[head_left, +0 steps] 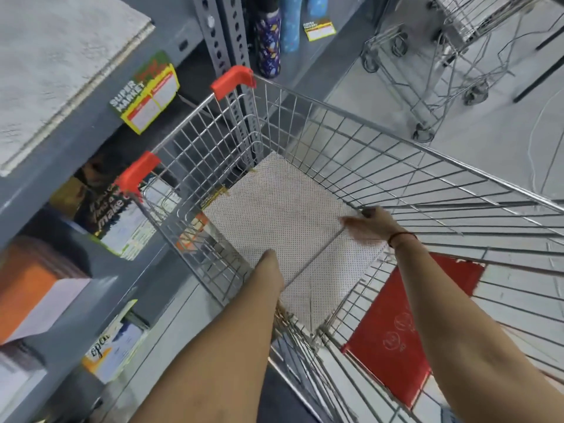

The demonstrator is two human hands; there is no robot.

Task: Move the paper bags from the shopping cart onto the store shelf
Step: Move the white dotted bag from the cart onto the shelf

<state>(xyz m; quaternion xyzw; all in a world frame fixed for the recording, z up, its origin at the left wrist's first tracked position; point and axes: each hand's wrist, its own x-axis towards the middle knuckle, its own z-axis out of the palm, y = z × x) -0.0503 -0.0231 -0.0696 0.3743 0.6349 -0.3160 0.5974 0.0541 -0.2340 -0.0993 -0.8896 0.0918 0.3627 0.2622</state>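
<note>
Cart (305, 123) sits nose-in against the shelf unit (100, 117) on the left, so bags only have to travel a short way sideways and up. Both arms reach down into the basket from the near edge.

Top paper bag (283, 215), white with a fine dot print, lies flat on the cart floor, filling most of it. More bags seem stacked under it: coloured edges peek out along its left side, count unclear.

Right hand (370, 225) at the bag's right edge, close to the right wire wall, fingers curled down over the edge. Looks like a grip or a lift start on that side; whether anything is actually pinched, cannot tell. Some motion blur there.

Left hand (270, 261): only the wrist end shows, the hand itself appears tucked under the bag's near-left edge. Fingers hidden, so spread or closed is not readable. Likely reason for the pose: a flat, floppy bag needs support from below on one side and a hold on the opposite edge.

Red child-seat flap (406, 328) hangs folded at the near right, clear of the bag.

Judgement: pickup stage, nothing lifted clear yet. Shelf tier at left already carries boxes (36, 303), so free space looks tight.
</note>
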